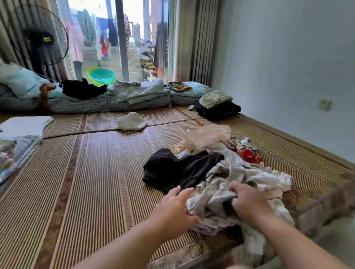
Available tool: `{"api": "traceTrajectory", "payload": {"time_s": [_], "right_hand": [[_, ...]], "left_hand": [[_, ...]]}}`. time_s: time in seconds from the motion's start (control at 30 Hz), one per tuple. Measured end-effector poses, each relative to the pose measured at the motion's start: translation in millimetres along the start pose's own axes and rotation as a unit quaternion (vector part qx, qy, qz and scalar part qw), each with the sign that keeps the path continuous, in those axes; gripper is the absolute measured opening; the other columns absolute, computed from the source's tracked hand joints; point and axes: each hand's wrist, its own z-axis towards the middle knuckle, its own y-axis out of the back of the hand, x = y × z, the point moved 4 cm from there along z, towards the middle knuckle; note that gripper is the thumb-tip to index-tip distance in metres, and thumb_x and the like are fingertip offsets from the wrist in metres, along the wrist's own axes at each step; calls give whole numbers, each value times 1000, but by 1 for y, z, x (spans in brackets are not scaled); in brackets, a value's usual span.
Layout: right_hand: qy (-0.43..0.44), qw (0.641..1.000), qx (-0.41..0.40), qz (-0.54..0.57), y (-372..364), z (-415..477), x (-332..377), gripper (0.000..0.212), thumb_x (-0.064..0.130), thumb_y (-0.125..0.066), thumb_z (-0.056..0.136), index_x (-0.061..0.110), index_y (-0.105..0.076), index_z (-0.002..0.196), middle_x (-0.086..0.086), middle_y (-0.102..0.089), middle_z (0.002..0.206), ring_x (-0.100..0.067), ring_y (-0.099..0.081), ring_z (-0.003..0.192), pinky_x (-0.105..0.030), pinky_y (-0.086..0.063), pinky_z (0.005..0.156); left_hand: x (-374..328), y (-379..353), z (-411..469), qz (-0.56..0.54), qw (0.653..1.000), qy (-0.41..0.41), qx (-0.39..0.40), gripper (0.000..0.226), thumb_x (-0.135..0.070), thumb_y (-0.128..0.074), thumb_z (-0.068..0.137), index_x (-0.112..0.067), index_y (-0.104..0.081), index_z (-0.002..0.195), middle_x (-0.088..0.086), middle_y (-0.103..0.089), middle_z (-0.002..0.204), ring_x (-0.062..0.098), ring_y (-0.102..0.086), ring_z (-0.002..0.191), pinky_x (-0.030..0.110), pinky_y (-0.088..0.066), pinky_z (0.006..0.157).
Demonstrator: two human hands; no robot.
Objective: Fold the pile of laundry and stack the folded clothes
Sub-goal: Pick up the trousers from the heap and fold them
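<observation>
A loose pile of laundry lies on the bamboo mat near the bed's right front corner, with a black garment, pale patterned cloths, a cream piece and something red in it. My right hand grips a grey-white patterned garment at the near side of the pile. My left hand rests against the same cloth's left edge, fingers spread. A small stack of folded clothes, pale green on dark navy, sits at the far right of the mat.
A white crumpled cloth lies alone mid-mat. Folded bedding and pillows line the far edge below the glass door. A floral quilt and white pillow sit at left. A fan stands at the back left. A wall runs along the right.
</observation>
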Motion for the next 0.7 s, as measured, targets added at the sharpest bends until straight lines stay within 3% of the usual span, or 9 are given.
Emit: {"api": "traceTrajectory", "payload": {"time_s": [0.1,0.2,0.3,0.43,0.53,0.6,0.7], "right_hand": [[53,996,-23,69,43,1,52,24,3,-48,79,25,-54,87,1,-58,78,-22,-55,77,-29,-37,62],[120,983,-40,131,87,1,109,21,3,-50,82,23,-58,81,-1,-61,78,-21,-57,77,-29,-40,63],[169,964,-40,200,115,-6,168,16,7,-53,86,20,-62,81,3,-62,76,-12,-55,72,-29,-42,66],[216,925,-17,312,134,-15,232,26,1,-54,86,20,-61,71,2,-60,71,-14,-54,69,-28,-42,64],[220,899,10,378,131,-9,259,25,2,-56,88,19,-63,71,-5,-62,74,-20,-55,73,-33,-43,70],[210,898,30,385,117,0,268,28,2,-56,87,21,-63,67,-4,-62,71,-21,-55,74,-35,-42,70],[184,916,61,352,82,15,272,23,4,-56,85,19,-62,69,-4,-61,72,-20,-54,72,-33,-41,68]], "left_hand": [[4,23,-21,0,1000,-10,-13,86,-45,-66,83,-41,-12,150,-7,-7,161,18,-15,146,36,-23,116],[4,55,-35,-29,998,-16,-45,92,-48,-70,79,-42,-12,150,-7,-15,158,17,-19,145,39,-27,116],[0,95,-54,-143,983,-43,-107,88,-39,-77,73,-45,-27,144,-13,-45,136,15,-45,128,36,-45,100],[15,147,-83,-185,958,1,-217,94,-39,-80,68,-40,-25,145,-12,-54,122,15,-53,112,28,-44,87],[35,185,-114,-177,957,31,-226,59,-34,-77,70,-36,-52,124,-13,-62,105,11,-60,98,24,-46,72],[52,207,-138,-138,963,61,-223,35,-38,-68,65,-26,-66,98,-6,-68,90,14,-64,88,33,-52,71],[88,225,-158,-116,957,116,-238,31,-39,-60,65,-14,-69,81,5,-70,81,22,-66,83,42,-52,77]]}}
